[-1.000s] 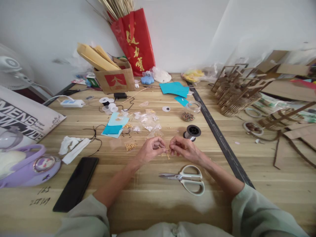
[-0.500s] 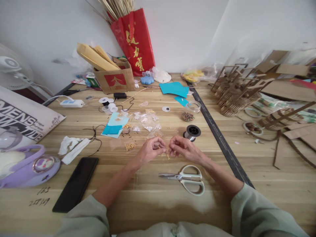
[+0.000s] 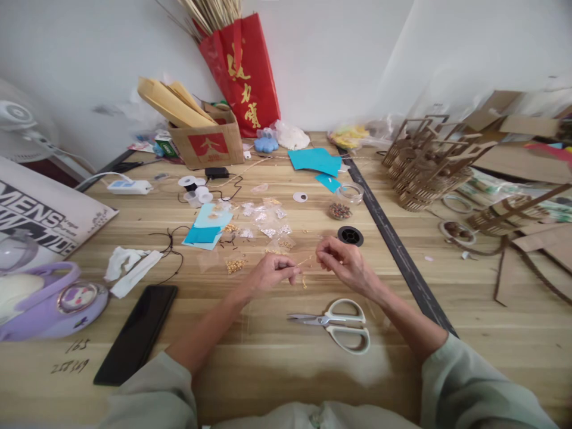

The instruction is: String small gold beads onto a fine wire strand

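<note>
Wide across the view spread the surface (image 3: 268,372), pale wood under a crowd of odds and ends! At the back leaned the red bag (image 3: 254,71), tall and stuffed with dry stalks (image 3: 210,15); over on the right stood the baskets (image 3: 413,182). Down at the lower left, the phone (image 3: 135,335) lay flat, and the scissors (image 3: 330,322) rested nearer the person than the hands, blades pointing left.

Then the hands themselves: the left hand (image 3: 270,273) had thumb and finger pinched on the gold piece (image 3: 304,261); the right hand (image 3: 344,267) sat just across, fingers curled in, and whether they gripped a fine end could not be told. Behind it, the spool (image 3: 350,236), partly hidden; left of the left hand, a little heap of gold beads (image 3: 235,266).

And smallest, the star: that gold piece, stretched across the gap between the hands. It looked feather-light, thin, probably slick and easily bent; a fingertip pinch close to one end seemed the surest hold.
</note>
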The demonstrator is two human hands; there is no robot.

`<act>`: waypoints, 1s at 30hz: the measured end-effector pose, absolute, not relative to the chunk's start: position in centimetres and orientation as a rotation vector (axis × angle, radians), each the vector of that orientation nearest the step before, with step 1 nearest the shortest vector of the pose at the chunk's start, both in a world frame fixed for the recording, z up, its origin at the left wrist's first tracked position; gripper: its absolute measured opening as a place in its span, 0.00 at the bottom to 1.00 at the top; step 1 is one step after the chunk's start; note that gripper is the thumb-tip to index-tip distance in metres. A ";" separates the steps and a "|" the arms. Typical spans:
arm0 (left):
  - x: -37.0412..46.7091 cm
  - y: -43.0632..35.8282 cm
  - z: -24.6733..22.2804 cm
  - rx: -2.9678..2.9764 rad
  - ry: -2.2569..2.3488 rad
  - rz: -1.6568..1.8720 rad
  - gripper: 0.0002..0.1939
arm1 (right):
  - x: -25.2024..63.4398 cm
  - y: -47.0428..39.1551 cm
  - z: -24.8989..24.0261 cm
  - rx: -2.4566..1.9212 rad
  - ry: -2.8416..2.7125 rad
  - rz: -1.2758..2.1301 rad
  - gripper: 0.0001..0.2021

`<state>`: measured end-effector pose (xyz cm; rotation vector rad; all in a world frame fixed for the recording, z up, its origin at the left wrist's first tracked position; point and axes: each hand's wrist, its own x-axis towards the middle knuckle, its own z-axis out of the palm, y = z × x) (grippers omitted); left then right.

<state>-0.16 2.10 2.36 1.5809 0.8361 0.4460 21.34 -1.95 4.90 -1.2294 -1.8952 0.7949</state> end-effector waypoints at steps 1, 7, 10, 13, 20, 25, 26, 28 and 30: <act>-0.3 2.2 2.5 1.594 0.841 0.421 0.18 | 21.5 -1.9 5.0 -1.243 -1.892 0.760 0.06; -0.9 3.0 2.8 1.556 0.756 0.329 0.22 | 22.6 -1.5 5.5 -1.330 -1.983 0.539 0.05; -1.1 3.3 2.5 1.580 0.737 0.304 0.21 | 23.0 -1.3 5.3 -1.352 -2.042 0.459 0.05; -1.2 3.3 2.2 1.610 0.743 0.293 0.20 | 23.1 -1.1 4.9 -1.371 -2.082 0.433 0.05; -1.5 3.5 1.4 1.659 0.804 0.268 0.16 | 23.1 -0.8 4.3 -1.429 -2.133 0.468 0.05; -1.7 3.4 1.6 1.714 0.823 0.190 0.13 | 23.1 -0.6 3.7 -1.480 -2.163 0.481 0.05; -1.7 3.3 1.7 1.731 0.836 0.169 0.12 | 23.1 -0.6 3.6 -1.492 -2.170 0.495 0.05; -1.8 3.3 1.9 1.779 0.869 0.126 0.11 | 22.9 -0.6 3.4 -1.507 -2.180 0.527 0.04; -2.0 3.2 2.0 1.840 0.896 0.092 0.10 | 22.8 -0.6 3.4 -1.510 -2.182 0.560 0.04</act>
